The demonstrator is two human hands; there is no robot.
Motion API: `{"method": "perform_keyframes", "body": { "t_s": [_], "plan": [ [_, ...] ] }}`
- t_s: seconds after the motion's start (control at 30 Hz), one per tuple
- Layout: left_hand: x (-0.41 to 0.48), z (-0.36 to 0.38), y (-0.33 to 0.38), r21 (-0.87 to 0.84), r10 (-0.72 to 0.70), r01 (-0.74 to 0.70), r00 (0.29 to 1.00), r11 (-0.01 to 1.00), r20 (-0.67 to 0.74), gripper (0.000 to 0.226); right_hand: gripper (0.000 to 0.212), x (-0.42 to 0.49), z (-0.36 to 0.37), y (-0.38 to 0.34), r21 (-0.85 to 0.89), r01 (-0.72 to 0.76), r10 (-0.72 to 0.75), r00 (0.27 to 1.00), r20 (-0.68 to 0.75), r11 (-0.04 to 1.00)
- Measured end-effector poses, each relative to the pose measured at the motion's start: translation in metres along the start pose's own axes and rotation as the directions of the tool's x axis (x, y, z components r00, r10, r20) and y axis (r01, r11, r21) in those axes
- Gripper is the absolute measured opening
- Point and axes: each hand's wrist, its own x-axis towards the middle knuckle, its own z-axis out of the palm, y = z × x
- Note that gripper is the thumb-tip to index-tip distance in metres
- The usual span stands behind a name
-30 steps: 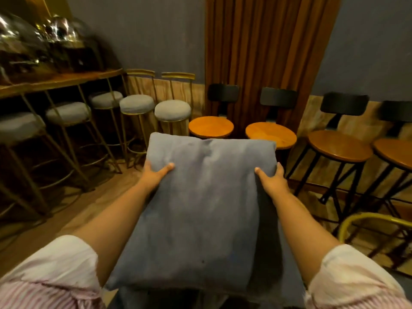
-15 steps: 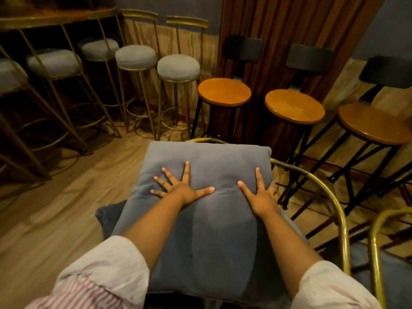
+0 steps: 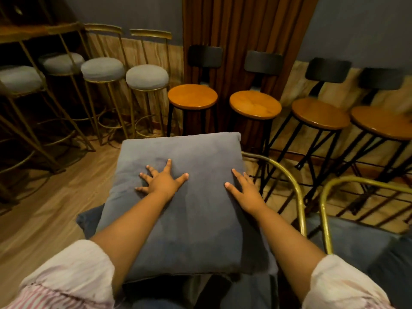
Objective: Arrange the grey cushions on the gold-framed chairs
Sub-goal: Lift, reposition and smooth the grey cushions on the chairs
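A large square grey cushion lies flat on a gold-framed chair, whose curved gold rail shows to the cushion's right. My left hand rests palm down on the cushion's middle with fingers spread. My right hand presses flat near the cushion's right edge, fingers apart. A second grey cushion pokes out beneath on the left. Another gold-framed chair stands at the right with a grey cushion on its seat.
Gold bar stools with round grey seats line the back left under a wooden counter. Black-legged stools with round wooden seats stand along the back wall and brown curtain. Wooden floor lies to the left.
A second ago both hands gripped the cushion's far corners and held it up. It has since been laid on the chair, and both palms now rest flat on it.
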Motion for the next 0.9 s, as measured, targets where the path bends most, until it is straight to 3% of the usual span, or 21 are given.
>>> {"method": "perform_keyframes", "body": {
  "t_s": [0.1, 0.23, 0.5, 0.77, 0.9],
  "plan": [
    [-0.035, 0.014, 0.033, -0.036, 0.07, -0.068, 0.997, 0.997, 0.046, 0.07, 0.063, -0.045, -0.041, 0.016, 0.048, 0.013, -0.01, 0.999, -0.047, 0.999],
    [-0.093, 0.054, 0.086, -0.11, 0.271, -0.256, 0.951, 0.96, 0.15, 0.075, 0.047, -0.117, -0.109, 0.054, -0.006, -0.033, 0.031, 0.982, -0.188, 0.999],
    [-0.284, 0.171, 0.206, -0.243, 0.57, -0.515, 0.749, 0.822, 0.338, 0.063, 0.049, -0.311, -0.225, 0.185, 0.033, -0.182, 0.181, 0.909, -0.376, 0.983],
    [-0.412, 0.281, 0.287, -0.294, 0.684, -0.643, 0.519, 0.707, 0.512, 0.067, 0.049, -0.456, -0.28, 0.308, 0.212, -0.419, 0.465, 0.713, -0.525, 0.883],
    [-0.427, 0.321, 0.32, -0.293, 0.676, -0.651, 0.475, 0.701, 0.563, 0.07, 0.05, -0.482, -0.293, 0.35, 0.367, -0.493, 0.612, 0.577, -0.54, 0.789]
  ]
}}
